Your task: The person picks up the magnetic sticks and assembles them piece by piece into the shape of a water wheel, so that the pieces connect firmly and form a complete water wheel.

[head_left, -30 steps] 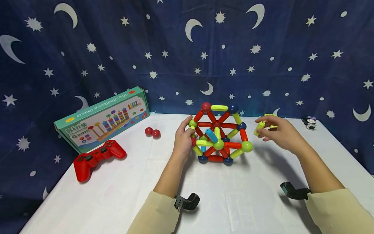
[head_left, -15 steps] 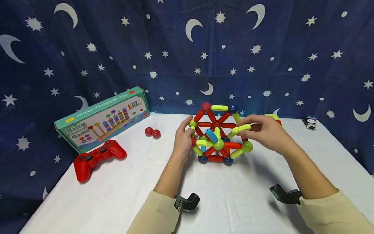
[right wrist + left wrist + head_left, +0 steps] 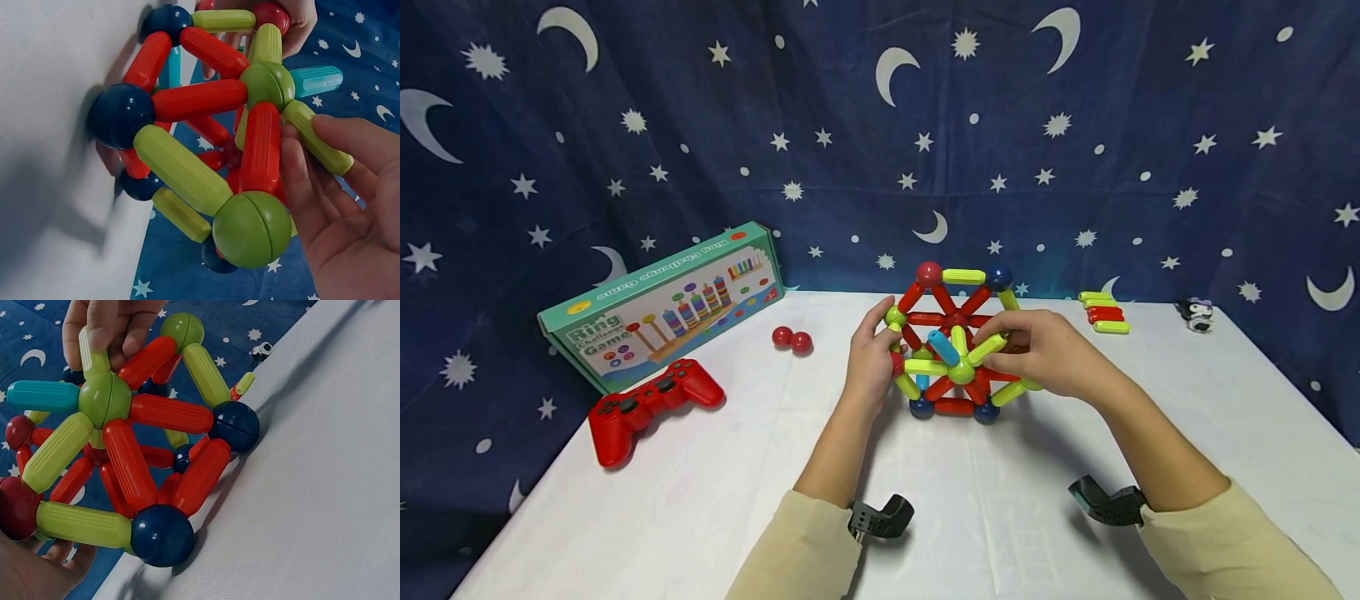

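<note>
A frame of colored rods and balls (image 3: 953, 407) stands upright on the table. My left hand (image 3: 870, 362) holds its left side, thumb and fingers about the red ball (image 3: 17, 509) and green rods there. Between thumb and fingers, my right hand (image 3: 1048, 354) pinches a yellow-green rod (image 3: 319, 139). One end of that rod meets the green ball (image 3: 104, 400) on the near face. A blue rod (image 3: 943, 347) also sticks out from this ball. My right hand hides part of the frame's right side in the head view.
Several loose green and red rods (image 3: 1105, 314) lie at the back right, near a small black-and-white figurine (image 3: 1197, 315). Two red balls (image 3: 792, 339) sit left of the frame. A red game controller (image 3: 655, 404) and a Ring Challenge Game box (image 3: 670, 304) are farther left.
My right hand has come left from the back right with the yellow-green rod and brought it to the near green ball. My left hand keeps its hold.
</note>
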`<action>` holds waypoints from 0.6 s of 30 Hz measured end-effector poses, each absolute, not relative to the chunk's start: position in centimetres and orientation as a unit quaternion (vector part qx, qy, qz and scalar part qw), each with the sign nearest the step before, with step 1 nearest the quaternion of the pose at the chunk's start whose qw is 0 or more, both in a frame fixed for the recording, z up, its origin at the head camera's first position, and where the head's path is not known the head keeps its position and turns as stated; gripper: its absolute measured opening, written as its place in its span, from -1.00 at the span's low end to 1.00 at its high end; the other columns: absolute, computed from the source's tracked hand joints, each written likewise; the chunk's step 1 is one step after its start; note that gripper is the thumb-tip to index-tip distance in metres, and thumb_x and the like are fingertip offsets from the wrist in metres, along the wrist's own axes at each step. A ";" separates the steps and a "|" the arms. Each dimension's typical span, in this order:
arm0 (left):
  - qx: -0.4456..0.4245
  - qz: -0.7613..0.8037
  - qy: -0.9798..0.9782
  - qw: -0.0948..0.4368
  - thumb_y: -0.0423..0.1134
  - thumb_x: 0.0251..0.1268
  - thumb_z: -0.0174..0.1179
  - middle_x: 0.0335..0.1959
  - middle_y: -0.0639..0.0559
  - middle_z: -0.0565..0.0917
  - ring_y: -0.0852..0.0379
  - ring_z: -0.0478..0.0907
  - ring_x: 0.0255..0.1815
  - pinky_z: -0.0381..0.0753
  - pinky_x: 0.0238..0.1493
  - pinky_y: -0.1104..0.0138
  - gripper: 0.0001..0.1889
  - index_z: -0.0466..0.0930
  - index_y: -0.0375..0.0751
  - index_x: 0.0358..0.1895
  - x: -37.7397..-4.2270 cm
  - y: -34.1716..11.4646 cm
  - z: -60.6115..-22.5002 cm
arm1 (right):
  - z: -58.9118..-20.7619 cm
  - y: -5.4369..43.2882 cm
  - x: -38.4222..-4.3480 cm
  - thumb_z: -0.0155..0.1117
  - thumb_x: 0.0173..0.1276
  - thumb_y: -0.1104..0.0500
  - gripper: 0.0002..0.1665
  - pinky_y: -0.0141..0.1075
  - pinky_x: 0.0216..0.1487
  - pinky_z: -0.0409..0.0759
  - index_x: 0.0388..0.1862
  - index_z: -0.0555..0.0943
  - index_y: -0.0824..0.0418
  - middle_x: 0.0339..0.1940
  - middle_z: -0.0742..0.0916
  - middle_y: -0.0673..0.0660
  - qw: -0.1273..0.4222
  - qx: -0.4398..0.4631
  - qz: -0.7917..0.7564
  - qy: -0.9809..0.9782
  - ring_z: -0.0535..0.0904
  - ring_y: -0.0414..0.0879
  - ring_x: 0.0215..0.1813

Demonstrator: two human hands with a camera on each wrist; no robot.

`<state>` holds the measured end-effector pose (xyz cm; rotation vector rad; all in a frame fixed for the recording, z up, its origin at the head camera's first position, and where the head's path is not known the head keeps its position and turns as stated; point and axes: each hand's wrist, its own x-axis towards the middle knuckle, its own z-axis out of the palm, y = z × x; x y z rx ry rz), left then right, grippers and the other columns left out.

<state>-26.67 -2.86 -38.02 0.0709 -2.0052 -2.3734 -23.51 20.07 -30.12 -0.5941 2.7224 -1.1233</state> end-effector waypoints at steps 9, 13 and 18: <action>0.021 -0.765 -0.643 0.018 -0.40 0.36 -0.02 0.45 -0.09 0.45 -0.10 0.52 0.09 0.63 0.12 0.19 -0.34 0.37 0.01 0.55 -26.7 -2.9 -38.1 | -30.1 20.3 -23.5 0.45 0.32 0.30 -0.76 -0.30 -0.16 0.69 -0.04 0.74 0.19 -0.21 0.82 0.09 0.065 -0.199 -0.363 0.908 0.67 -0.03 -0.21; 0.018 -0.770 -0.638 0.020 -0.42 0.35 -0.04 0.44 -0.10 0.47 -0.08 0.51 0.06 0.60 0.06 0.24 -0.34 0.38 -0.02 0.54 -26.7 -2.9 -38.1 | -30.1 20.4 -23.5 0.44 0.32 0.29 -0.77 -0.31 -0.17 0.69 -0.04 0.74 0.20 -0.24 0.83 0.09 0.069 -0.201 -0.373 0.903 0.67 -0.03 -0.23; 0.019 -0.768 -0.640 0.022 -0.41 0.35 -0.01 0.44 -0.08 0.48 -0.04 0.52 0.06 0.63 0.07 0.23 -0.35 0.40 0.01 0.53 -26.6 -2.8 -38.0 | -30.4 20.9 -23.5 0.47 0.34 0.21 -0.65 -0.36 -0.12 0.71 0.09 0.71 0.22 -0.09 0.80 0.13 0.072 -0.192 -0.397 0.895 0.72 -0.05 -0.18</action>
